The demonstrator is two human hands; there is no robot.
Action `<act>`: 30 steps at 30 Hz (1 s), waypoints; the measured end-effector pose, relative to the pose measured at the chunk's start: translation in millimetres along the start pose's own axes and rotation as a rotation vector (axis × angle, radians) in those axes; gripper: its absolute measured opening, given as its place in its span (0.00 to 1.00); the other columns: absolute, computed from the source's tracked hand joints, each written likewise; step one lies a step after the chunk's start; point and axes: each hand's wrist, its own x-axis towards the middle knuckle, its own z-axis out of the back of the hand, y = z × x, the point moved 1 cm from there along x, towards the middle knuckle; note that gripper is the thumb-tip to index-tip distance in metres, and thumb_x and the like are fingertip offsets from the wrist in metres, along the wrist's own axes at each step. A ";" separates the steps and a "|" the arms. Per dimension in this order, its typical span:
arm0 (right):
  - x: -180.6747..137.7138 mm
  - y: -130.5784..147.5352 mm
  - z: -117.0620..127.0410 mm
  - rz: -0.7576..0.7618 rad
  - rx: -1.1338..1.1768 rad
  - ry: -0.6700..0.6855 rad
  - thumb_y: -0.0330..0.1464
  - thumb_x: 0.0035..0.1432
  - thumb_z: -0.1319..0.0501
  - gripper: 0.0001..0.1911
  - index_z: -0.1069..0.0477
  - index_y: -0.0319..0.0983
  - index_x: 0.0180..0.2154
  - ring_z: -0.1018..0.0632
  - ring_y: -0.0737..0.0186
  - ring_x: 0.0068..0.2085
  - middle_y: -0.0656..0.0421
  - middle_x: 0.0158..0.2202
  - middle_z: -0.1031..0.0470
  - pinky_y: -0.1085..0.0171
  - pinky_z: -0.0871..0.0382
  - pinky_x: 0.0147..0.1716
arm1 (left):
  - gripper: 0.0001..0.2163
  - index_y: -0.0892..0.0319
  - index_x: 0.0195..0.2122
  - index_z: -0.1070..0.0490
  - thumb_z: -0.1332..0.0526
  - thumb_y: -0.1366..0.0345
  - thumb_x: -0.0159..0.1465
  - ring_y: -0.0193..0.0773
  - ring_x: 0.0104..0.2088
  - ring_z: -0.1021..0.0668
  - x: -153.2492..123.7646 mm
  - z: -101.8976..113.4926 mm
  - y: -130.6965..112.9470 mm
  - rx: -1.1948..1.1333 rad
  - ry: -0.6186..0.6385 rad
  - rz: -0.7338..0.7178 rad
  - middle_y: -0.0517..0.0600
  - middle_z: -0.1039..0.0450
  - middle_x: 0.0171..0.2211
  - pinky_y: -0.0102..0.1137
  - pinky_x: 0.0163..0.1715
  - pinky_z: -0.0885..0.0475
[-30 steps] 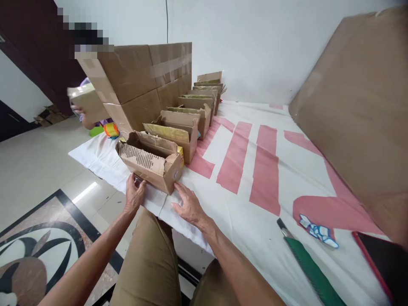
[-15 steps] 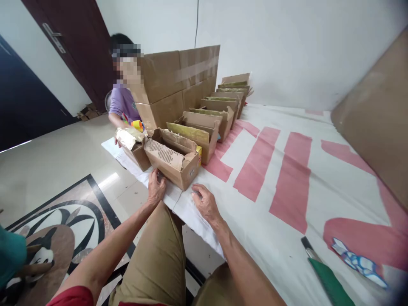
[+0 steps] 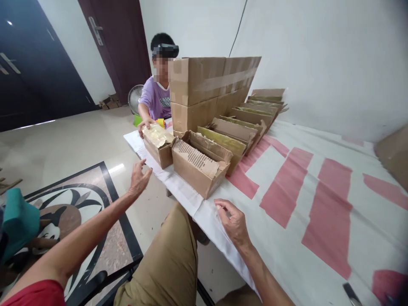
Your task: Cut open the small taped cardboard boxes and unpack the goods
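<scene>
My left hand (image 3: 139, 177) hangs in the air, open with fingers spread, just left of a small taped cardboard box (image 3: 157, 144) at the table's near corner. A person in a purple shirt (image 3: 157, 98) sits across that corner with a hand (image 3: 145, 125) on the taped box. My right hand (image 3: 234, 221) rests open on the white and red cloth (image 3: 287, 221) near the table edge, just in front of an open torn cardboard box (image 3: 198, 163). Neither of my hands holds anything.
Several open boxes (image 3: 242, 127) stand in a row behind the torn one, running to the wall. A tall cardboard sheet (image 3: 210, 85) stands beside them. A knife tip (image 3: 352, 293) lies at the lower right. Dark doors (image 3: 38, 68) and a patterned floor (image 3: 63, 208) are on the left.
My left hand has left the torn box and lifted toward the taped box, which the other person has set closer. My right hand drew back slightly. The view has swung left.
</scene>
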 end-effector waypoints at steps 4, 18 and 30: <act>4.0 39.6 -20.7 0.064 0.010 0.106 0.35 0.65 0.41 0.11 0.20 0.42 0.40 0.16 0.55 0.43 0.54 0.42 0.16 0.61 0.21 0.42 | 0.27 0.60 0.59 0.31 0.34 0.55 0.60 0.52 0.59 0.26 61.1 16.7 18.7 -0.145 -0.145 0.112 0.61 0.30 0.57 0.50 0.64 0.32; 15.1 40.3 -125.3 0.051 0.031 0.376 0.29 0.59 0.41 0.21 0.24 0.42 0.54 0.20 0.52 0.56 0.52 0.55 0.20 0.54 0.21 0.52 | 0.28 0.58 0.64 0.34 0.37 0.52 0.65 0.56 0.64 0.28 12.0 -6.2 13.3 -0.271 0.116 0.058 0.62 0.31 0.64 0.53 0.64 0.32; -21.5 -2.7 -18.1 0.273 -0.425 0.063 0.31 0.67 0.44 0.14 0.22 0.41 0.49 0.18 0.53 0.51 0.51 0.51 0.18 0.54 0.24 0.51 | 0.11 0.55 0.45 0.22 0.39 0.68 0.62 0.46 0.47 0.20 -79.0 -106.7 -60.3 -0.083 0.547 -0.635 0.54 0.19 0.44 0.41 0.50 0.23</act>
